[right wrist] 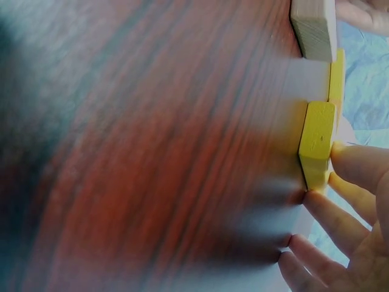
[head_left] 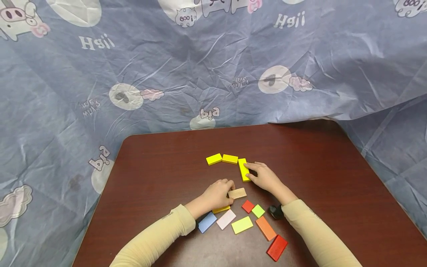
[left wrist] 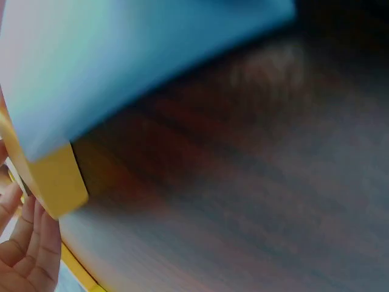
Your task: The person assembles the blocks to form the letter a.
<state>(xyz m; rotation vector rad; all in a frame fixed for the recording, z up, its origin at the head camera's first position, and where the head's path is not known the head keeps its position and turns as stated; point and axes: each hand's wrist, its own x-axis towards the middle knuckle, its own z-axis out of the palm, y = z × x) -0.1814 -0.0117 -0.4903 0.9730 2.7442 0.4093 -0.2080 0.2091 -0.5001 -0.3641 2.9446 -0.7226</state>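
Observation:
In the head view my left hand (head_left: pixel 217 194) pinches the left end of a plain wooden block (head_left: pixel 237 193) between thumb and fingers. Farther right, my right hand (head_left: pixel 265 177) holds a yellow block (head_left: pixel 244 170) at its right side; the thumb and a finger touch that block in the right wrist view too. Two more yellow blocks, a left one (head_left: pixel 214 159) and a middle one (head_left: pixel 230 159), join it in a bent row. Another yellow block (head_left: pixel 221 209) lies partly hidden below my left hand. Most of the left wrist view is blurred.
Nearer the front lie blocks: blue (head_left: pixel 207 222), pink (head_left: pixel 226 219), yellow-green (head_left: pixel 242 225), orange (head_left: pixel 265 228) and red (head_left: pixel 277 248). A small red square (head_left: pixel 248 206) and a small green square (head_left: pixel 258 211) sit behind them. A patterned cloth (head_left: pixel 186 74) hangs behind the brown table (head_left: pixel 160 159).

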